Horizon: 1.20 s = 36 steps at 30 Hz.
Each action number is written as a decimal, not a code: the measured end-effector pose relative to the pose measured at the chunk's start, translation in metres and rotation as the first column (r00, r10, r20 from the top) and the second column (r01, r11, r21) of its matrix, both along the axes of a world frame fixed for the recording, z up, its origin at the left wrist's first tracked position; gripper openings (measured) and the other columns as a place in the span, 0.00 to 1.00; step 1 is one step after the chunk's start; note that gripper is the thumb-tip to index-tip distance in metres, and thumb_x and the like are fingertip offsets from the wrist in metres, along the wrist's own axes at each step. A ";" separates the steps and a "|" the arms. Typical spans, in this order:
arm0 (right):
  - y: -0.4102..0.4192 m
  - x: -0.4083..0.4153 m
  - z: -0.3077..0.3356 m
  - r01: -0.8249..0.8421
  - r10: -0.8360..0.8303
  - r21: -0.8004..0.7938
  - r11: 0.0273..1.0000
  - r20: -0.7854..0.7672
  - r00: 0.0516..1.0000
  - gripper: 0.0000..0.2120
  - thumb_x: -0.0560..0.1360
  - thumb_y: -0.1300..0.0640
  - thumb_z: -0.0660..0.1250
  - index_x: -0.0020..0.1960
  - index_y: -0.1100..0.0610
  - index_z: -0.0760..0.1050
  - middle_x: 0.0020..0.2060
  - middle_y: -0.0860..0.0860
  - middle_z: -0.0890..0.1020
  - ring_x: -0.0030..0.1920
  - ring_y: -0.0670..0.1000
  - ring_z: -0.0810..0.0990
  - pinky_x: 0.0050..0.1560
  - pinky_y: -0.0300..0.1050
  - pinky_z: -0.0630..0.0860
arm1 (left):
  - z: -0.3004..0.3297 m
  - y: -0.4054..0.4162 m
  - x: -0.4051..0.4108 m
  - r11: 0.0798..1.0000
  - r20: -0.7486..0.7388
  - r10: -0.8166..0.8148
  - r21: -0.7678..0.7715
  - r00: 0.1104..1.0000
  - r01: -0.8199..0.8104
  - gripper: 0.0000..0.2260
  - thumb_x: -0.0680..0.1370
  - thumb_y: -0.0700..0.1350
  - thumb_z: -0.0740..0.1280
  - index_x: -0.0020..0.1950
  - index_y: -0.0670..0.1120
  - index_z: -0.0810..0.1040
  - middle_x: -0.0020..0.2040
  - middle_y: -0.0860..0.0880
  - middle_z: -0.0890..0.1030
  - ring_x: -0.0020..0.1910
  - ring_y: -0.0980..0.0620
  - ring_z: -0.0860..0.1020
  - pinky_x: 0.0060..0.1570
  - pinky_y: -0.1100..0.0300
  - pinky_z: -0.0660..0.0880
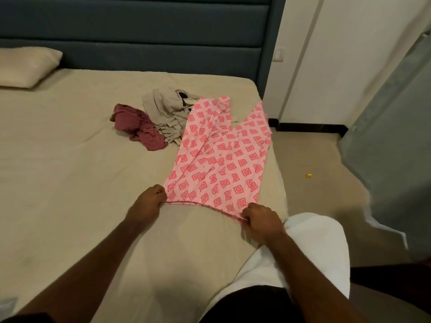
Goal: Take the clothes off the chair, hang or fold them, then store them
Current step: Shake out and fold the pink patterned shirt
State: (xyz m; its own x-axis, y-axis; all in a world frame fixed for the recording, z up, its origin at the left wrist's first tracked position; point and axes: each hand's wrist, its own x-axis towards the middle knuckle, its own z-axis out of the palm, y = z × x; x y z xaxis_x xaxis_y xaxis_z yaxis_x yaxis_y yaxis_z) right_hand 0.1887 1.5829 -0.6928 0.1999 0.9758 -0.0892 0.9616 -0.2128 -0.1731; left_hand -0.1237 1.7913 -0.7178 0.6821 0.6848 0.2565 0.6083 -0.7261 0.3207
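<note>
A pink garment (pixel 221 155) with a red diamond print lies spread along the right side of the bed (pixel 70 159). My left hand (pixel 149 201) pinches its near hem at the left corner. My right hand (pixel 261 220) grips the same hem at the right corner, so the edge is stretched between them. Beyond it, a crumpled maroon garment (pixel 137 127) and a rumpled grey garment (pixel 165 110) lie on the sheet. No chair is in view.
A beige pillow (pixel 25 66) sits at the far left by the dark padded headboard (pixel 140 31). A white pillow (pixel 314 248) lies at the bed's near right corner. To the right are floor, a small yellow object (pixel 308 175), a white wall and a grey curtain (pixel 396 136).
</note>
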 end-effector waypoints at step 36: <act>0.088 -0.087 0.040 -0.337 0.500 0.392 0.856 -0.458 0.735 0.12 0.80 0.63 0.59 0.56 0.58 0.80 0.50 0.44 0.81 0.48 0.45 0.78 0.48 0.37 0.72 | 0.026 -0.110 -0.039 0.777 0.507 0.621 -0.297 0.598 -0.555 0.09 0.76 0.40 0.70 0.55 0.40 0.82 0.51 0.44 0.84 0.49 0.48 0.81 0.52 0.57 0.76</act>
